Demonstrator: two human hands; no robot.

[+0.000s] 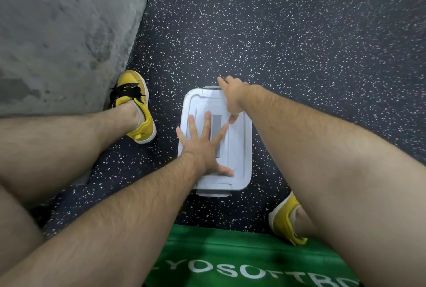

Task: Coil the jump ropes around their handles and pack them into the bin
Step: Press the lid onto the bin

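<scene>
A white plastic bin [239, 148] with its lid on stands on the speckled dark floor between my feet. Grey latches show at its far end [211, 88] and near end [213, 192]. My left hand [205, 146] lies flat on the lid with fingers spread. My right hand [231, 97] rests on the far part of the lid, fingers reaching toward the far latch and thumb on the lid. No jump rope is in view; the lid hides the bin's inside.
I sit on a green box [249, 261] with white lettering. Yellow shoes stand left [136, 107] and right [287, 220] of the bin. A grey concrete wall [62, 33] rises at the left. Speckled rubber floor [299, 33] stretches ahead.
</scene>
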